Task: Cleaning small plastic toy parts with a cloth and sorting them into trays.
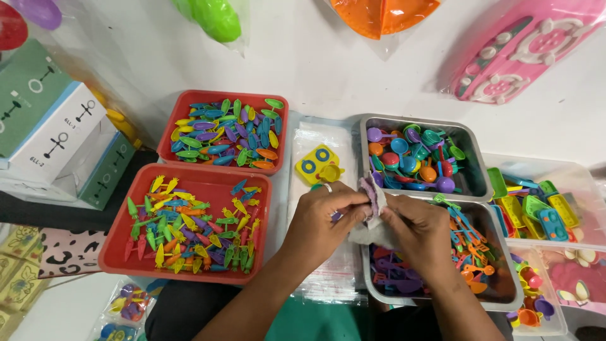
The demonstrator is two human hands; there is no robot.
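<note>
Both hands meet just in front of the stack of clear bags, which serves as the landmark here. The left hand has its fingers curled shut, pinching the edge of a small clear bag with purple pieces showing at its top. The right hand closes its fingers on the other side of the same bag, so the bag sits between the two hands, above the right edge of the stack.

Left of the stack lies a red tray of little carrot-shaped pieces, and beyond that tray a second red tray of coloured leaf shapes. Right of the stack stands a metal tray of small forks and tools, partly under the right hand. Behind it is another metal tray of coloured spoons. A yellow toy stove rests at the far end of the stack.
</note>
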